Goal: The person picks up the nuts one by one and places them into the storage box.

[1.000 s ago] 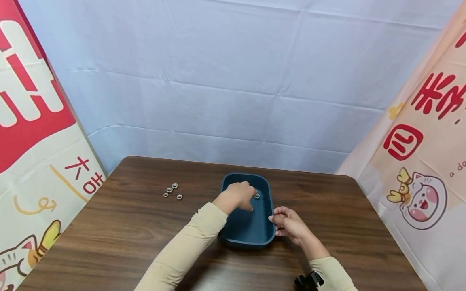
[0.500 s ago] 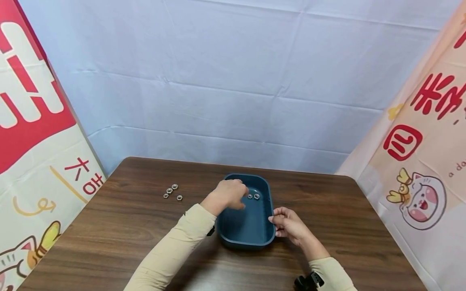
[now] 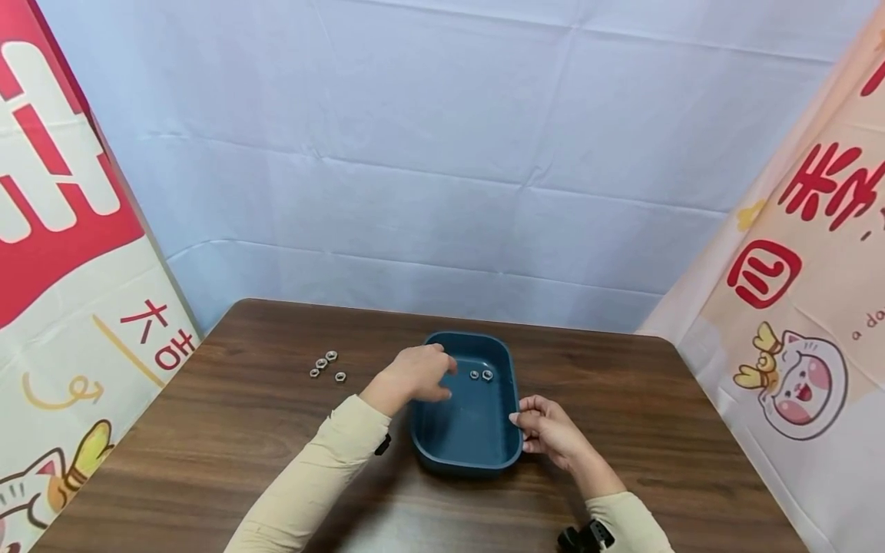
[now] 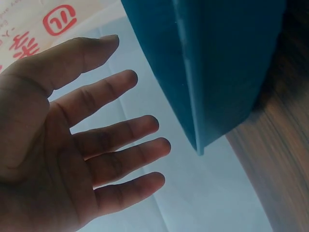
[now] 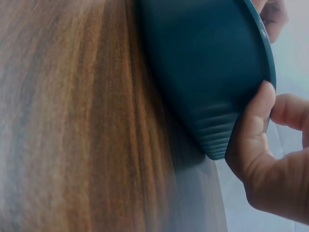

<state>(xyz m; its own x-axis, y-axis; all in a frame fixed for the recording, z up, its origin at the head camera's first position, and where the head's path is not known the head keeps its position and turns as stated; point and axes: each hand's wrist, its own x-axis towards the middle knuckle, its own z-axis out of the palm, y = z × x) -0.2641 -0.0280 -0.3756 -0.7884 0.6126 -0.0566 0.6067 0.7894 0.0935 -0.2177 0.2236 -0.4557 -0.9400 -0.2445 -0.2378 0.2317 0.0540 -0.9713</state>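
A dark blue plastic bin (image 3: 470, 442) stands on the wooden table. Two metal nuts (image 3: 487, 375) lie on its floor toward the far end. My left hand (image 3: 415, 376) hovers above the bin's left rim. Its fingers are spread and hold nothing in the left wrist view, where the palm (image 4: 58, 159) faces the bin's wall (image 4: 227, 67). At the bin's right side, my right hand (image 3: 553, 434) pinches the rim between thumb and finger; the right wrist view shows this hand (image 5: 275, 164) close up. Several more nuts (image 3: 321, 363) lie loose on the table left of the bin.
The brown wooden table (image 3: 228, 430) reaches back to a pale cloth backdrop (image 3: 429, 169). Printed hangings, one on the left (image 3: 76, 253) and one on the right (image 3: 795, 338), flank it. A black wrist camera (image 3: 586, 535) sits at the right sleeve.
My left hand has drawn back leftward from over the middle of the bin, uncovering a second nut inside. My right hand stays on the rim, and the nuts on the table have not moved.
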